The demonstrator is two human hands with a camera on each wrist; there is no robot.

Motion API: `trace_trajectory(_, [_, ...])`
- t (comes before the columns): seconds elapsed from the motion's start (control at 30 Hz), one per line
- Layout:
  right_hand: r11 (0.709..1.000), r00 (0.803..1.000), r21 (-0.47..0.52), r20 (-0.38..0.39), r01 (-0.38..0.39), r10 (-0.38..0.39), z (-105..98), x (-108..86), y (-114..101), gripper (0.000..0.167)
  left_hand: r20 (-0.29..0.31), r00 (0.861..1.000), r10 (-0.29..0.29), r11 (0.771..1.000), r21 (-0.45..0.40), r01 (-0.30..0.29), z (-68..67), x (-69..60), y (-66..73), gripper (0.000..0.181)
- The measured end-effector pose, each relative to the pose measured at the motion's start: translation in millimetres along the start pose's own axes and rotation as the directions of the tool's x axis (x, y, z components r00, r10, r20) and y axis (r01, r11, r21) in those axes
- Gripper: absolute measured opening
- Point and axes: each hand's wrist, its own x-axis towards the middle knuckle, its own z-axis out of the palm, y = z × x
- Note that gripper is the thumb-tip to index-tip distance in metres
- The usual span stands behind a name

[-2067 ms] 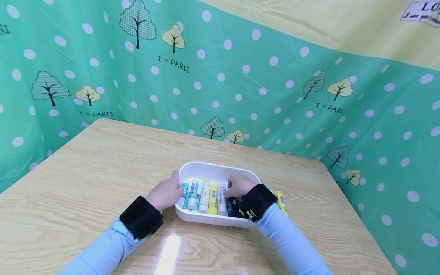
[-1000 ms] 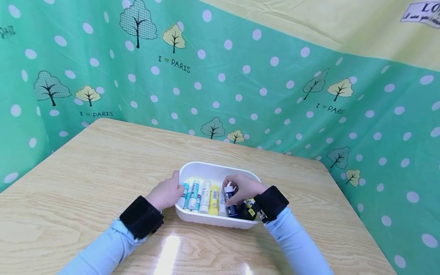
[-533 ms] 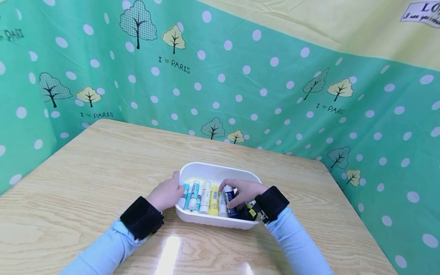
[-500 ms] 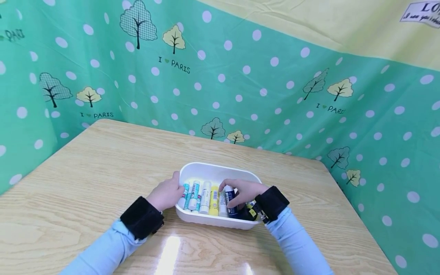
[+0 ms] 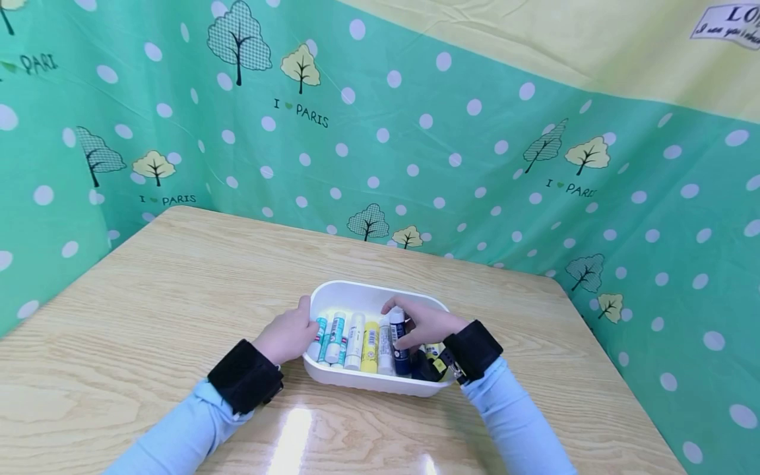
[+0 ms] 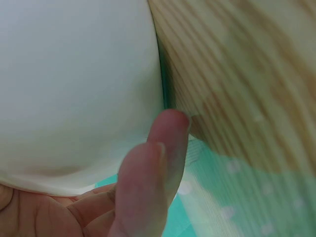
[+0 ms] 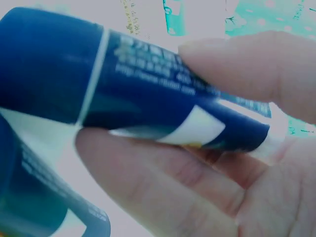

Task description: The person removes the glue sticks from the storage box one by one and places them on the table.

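A white plastic basket (image 5: 347, 377) holds a row of glue sticks. My left hand (image 5: 286, 334) grips its left end; in the left wrist view the thumb and fingers lie about the white wall (image 6: 74, 89). At the basket's right part my right hand (image 5: 424, 323) holds a dark blue glue stick (image 5: 400, 356) between thumb and fingers. Up close in the right wrist view, this dark blue glue stick (image 7: 148, 84) has white lettering, and a second dark blue stick (image 7: 49, 192) lies below it. A white glue stick (image 5: 384, 353) and a yellow glue stick (image 5: 369, 349) lie just left.
Further left in the basket are a white stick (image 5: 354, 343) and several teal-and-white sticks (image 5: 336, 340). Another yellow stick (image 5: 435, 349) shows partly beside the right wrist. A wooden table (image 5: 237, 264) bears the basket, with a green patterned curtain (image 5: 380, 152) behind.
My right hand has shifted back a little to the right and now holds the dark blue stick with its top raised. A yellow stick right of the basket is out of sight. The left hand stays put.
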Motion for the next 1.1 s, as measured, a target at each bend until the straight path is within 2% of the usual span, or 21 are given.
trace_trajectory(0.13, [0.999, 0.999, -0.038, -0.026, 0.037, -0.038, -1.6, 1.5, 0.4, 0.046, -0.001, 1.000, 0.001, 1.000, -0.001, -0.001, 0.2, 0.0, -0.2, 0.042])
trace_trajectory(0.27, [0.993, 0.994, -0.048, 0.005, 0.112, -0.111, -3.1, 2.8, -0.2, 0.033, -0.001, 1.000, 0.002, 1.000, -0.002, -0.002, 0.2, 0.2, -0.7, 0.042])
trace_trajectory(0.4, [0.981, 0.982, -0.050, 0.033, 0.189, -0.187, -4.4, 3.4, 0.5, 0.027, -0.003, 1.000, 0.003, 1.000, -0.001, -0.003, 0.6, 0.7, -1.4, 0.042])
trace_trajectory(0.6, [0.955, 0.958, -0.079, 0.050, 0.286, -0.283, -5.7, 3.1, 1.9, 0.031, 0.001, 1.000, 0.002, 1.000, -0.005, -0.002, 1.2, 1.6, -2.9, 0.042])
trace_trajectory(0.67, [0.956, 0.958, -0.062, 0.059, 0.286, -0.282, -5.7, 2.4, 1.2, 0.035, 0.001, 1.000, 0.003, 1.000, -0.007, -0.003, 1.3, 1.6, -3.2, 0.043])
trace_trajectory(0.8, [0.974, 0.972, 0.008, 0.064, 0.228, -0.228, -5.2, 0.5, -1.6, 0.041, -0.001, 1.000, 0.005, 1.000, -0.008, -0.005, 1.2, 1.7, -3.5, 0.043])
trace_trajectory(0.9, [0.979, 0.977, 0.024, 0.058, 0.204, -0.205, -5.1, -0.3, -3.3, 0.044, -0.003, 1.000, 0.005, 1.000, -0.007, -0.005, 1.3, 1.9, -3.8, 0.043])
trace_trajectory(1.1, [0.981, 0.984, -0.078, 0.002, 0.176, -0.177, -8.7, -10.1, -8.1, 0.047, -0.002, 1.000, 0.000, 1.000, -0.010, 0.000, 1.8, 2.8, -4.4, 0.044])
